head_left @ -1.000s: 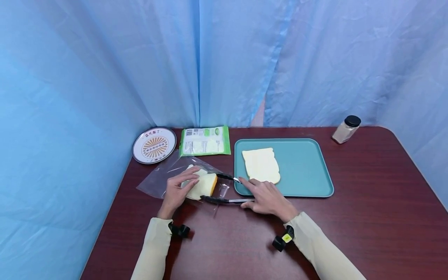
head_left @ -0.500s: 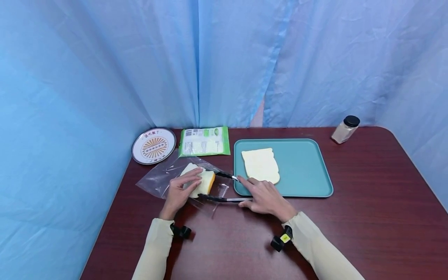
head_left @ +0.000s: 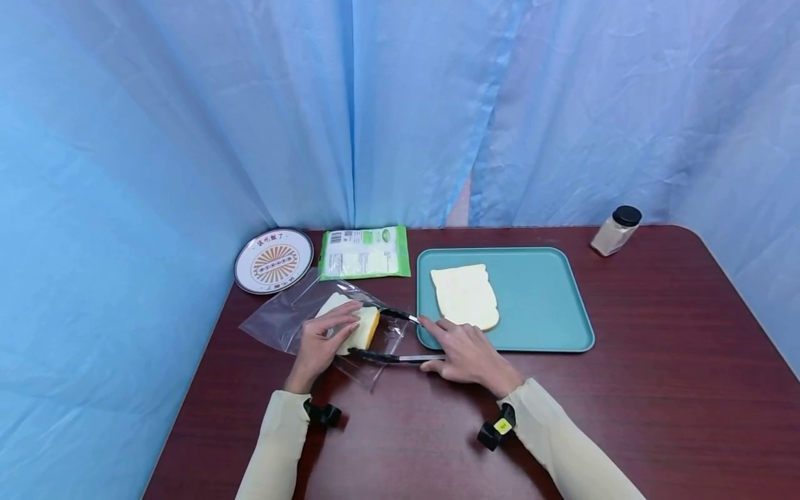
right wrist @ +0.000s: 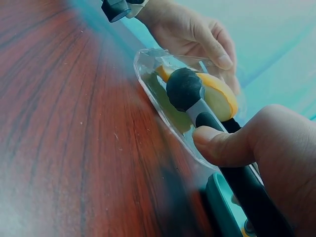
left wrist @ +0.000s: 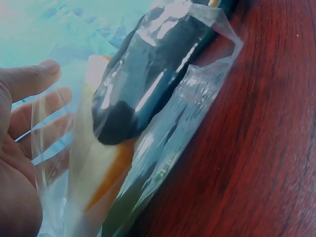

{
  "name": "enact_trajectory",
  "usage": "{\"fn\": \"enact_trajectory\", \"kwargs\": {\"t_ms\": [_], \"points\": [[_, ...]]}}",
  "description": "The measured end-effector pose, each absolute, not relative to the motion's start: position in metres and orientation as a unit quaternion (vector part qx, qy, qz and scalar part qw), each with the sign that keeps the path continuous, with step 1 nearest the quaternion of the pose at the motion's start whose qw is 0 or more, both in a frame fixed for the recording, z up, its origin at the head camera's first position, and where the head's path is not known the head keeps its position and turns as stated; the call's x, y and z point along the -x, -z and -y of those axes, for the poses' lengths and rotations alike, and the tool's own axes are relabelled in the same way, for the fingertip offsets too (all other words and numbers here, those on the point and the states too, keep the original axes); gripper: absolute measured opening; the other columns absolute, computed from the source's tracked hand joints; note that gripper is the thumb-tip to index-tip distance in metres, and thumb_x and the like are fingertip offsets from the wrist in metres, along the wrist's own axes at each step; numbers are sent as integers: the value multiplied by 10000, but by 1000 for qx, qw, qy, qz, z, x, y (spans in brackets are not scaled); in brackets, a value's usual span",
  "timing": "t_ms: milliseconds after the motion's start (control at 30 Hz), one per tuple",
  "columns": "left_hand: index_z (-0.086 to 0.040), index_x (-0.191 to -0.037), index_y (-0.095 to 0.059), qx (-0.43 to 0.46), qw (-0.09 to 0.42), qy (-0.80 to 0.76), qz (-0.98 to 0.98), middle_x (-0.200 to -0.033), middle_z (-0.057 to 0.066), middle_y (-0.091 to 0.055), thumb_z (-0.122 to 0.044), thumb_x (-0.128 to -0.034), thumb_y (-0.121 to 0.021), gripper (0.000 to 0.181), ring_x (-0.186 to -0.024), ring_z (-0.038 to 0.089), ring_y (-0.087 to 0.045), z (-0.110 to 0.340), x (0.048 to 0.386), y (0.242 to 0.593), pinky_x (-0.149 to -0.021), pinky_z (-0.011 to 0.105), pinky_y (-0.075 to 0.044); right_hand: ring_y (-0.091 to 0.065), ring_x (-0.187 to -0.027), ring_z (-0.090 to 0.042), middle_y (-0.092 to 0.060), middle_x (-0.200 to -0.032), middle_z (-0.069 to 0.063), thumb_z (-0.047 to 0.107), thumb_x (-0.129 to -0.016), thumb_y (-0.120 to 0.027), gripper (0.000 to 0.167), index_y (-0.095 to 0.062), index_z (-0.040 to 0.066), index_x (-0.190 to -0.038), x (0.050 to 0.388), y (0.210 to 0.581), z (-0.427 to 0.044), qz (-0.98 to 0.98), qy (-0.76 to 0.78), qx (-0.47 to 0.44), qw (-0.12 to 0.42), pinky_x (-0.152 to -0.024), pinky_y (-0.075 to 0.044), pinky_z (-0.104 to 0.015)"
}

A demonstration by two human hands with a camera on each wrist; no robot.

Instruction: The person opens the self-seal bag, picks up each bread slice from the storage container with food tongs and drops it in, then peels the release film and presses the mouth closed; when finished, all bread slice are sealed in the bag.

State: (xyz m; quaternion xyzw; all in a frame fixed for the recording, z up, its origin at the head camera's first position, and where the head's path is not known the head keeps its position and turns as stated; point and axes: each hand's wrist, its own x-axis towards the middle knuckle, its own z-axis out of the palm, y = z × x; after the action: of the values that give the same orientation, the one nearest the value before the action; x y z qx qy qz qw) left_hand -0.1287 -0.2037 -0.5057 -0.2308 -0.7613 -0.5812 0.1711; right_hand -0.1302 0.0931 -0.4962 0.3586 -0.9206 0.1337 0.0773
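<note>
A bread slice point(head_left: 364, 332) with an orange-brown crust lies partly inside a clear plastic bag point(head_left: 275, 323) on the table. Black-tipped tongs point(head_left: 400, 359) straddle the slice, one arm along each side. My right hand point(head_left: 467, 352) holds these tongs, thumb on the near arm and fingers at the far one, as the thumb in the right wrist view confirms. At the bag's mouth, my left hand point(head_left: 320, 345) holds the plastic film beside the bread, thumb and fingers curved around it; in the left wrist view film point(left wrist: 49, 128) crosses the fingers.
Right of the bag, a teal tray point(head_left: 540, 305) bears another bread slice point(head_left: 465, 295). Behind stand a patterned plate point(head_left: 273, 262) and a green-and-white packet point(head_left: 364, 253). A black-lidded jar point(head_left: 615, 231) sits at the back right. Blue curtains point(head_left: 400, 111) border the table.
The tongs and the bread slice have slid a little left, further into the bag, with my right hand following. My left hand has shifted only slightly.
</note>
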Motion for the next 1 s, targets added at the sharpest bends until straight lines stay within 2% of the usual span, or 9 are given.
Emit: {"fn": "enact_trajectory", "kwargs": {"t_ms": [233,500,867,1000], "points": [[73,-972,-763,217,158,581,768,-1170,296,-703,95,-846,-717,136,-1230,74,-647,204,127,503,-1083,179,-471,-624,-630,-193,-708,-1083,-81,565,-807,-760,819,-526,112,-1449,130,496,-89,923,-130,-356,71,-527,-507,-331],[103,-954,-752,235,172,585,757,-1152,341,-685,154,-826,-701,148,-1224,176,-670,203,128,505,-1089,182,-467,-617,-621,-189,-705,-1069,-78,574,-804,-760,834,-524,107,-1453,130,497,-86,921,-134,-359,72,-514,-500,-325],[125,-956,-744,235,168,596,749,-1162,365,-667,185,-818,-687,160,-1242,112,-652,203,128,500,-1073,177,-478,-620,-620,-189,-709,-1087,-104,567,-825,-745,825,-511,103,-1465,130,498,-82,924,-143,-348,66,-510,-498,-320],[150,-932,-734,231,172,595,750,-1130,394,-660,223,-792,-682,166,-1217,194,-675,203,128,502,-1064,169,-483,-616,-616,-186,-710,-1073,-101,558,-822,-752,821,-513,107,-1464,130,498,-82,926,-142,-344,64,-528,-512,-329]]}}
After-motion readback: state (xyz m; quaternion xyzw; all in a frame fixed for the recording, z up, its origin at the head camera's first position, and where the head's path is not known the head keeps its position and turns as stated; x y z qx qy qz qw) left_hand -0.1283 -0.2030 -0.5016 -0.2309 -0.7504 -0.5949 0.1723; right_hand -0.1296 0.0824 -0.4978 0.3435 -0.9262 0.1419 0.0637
